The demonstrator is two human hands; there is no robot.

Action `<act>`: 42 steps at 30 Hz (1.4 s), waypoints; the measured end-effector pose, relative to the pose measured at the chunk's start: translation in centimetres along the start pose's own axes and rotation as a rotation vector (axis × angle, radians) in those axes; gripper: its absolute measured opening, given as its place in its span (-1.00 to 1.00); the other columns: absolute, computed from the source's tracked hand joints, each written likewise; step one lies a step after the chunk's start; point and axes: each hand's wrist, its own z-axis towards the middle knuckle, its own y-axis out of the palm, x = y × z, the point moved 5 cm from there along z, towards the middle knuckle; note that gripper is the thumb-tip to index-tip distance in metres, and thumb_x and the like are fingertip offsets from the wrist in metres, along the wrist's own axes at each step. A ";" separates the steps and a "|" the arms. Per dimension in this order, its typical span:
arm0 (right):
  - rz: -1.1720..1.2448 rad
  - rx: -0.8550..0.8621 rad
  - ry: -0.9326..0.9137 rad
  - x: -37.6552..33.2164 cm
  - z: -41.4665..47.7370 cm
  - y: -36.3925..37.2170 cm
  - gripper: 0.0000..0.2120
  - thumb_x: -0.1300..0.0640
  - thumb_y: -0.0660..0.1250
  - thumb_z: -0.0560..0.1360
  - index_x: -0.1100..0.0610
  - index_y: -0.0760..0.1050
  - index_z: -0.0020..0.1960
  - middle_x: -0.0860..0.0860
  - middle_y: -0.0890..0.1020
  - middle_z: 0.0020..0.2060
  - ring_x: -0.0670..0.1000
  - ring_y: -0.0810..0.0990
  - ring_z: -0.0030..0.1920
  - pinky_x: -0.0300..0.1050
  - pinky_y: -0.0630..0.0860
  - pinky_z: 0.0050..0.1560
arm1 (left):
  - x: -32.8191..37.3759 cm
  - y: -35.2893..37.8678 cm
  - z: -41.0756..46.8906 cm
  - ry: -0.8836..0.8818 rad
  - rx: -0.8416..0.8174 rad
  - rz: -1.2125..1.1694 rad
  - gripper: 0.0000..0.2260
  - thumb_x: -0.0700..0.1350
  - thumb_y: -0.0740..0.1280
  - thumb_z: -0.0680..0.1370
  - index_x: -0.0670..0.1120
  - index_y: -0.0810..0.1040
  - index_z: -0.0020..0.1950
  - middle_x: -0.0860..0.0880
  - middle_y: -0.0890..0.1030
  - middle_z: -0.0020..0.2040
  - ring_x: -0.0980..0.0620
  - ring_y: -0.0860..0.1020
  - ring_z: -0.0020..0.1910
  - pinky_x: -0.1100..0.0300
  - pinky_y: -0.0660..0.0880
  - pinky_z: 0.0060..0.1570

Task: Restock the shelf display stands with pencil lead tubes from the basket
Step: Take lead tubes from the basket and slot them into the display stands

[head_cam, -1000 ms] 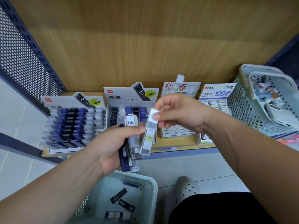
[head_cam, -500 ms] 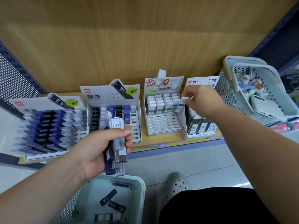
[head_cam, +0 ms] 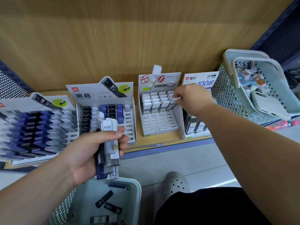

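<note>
The left hand (head_cam: 90, 151) gripped spare tubes (head_cam: 109, 143); the right hand (head_cam: 193, 98) pinched a white-capped tube (head_cam: 174, 101), best slid straight into its slot.

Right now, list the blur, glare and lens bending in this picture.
Head view: motion blur smears the left display stand; the HB tube in the left hand reads sharp; the wide lens bows the shelf edge; a pale glare streak crosses the floor; light is soft, without hard shadows.
</note>
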 end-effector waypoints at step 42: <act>-0.090 -0.100 -0.040 -2.4 -0.3 1.9 -0.77 0.15 0.34 0.57 -0.03 0.64 0.19 0.09 0.66 0.01 0.11 0.50 0.19 -0.06 0.46 0.07 | 0.0 0.5 -0.7 0.010 -0.015 0.000 -0.70 -0.24 0.50 0.27 -0.19 0.72 -0.01 -0.19 0.68 -0.12 -0.08 0.65 -0.28 0.14 0.62 -0.32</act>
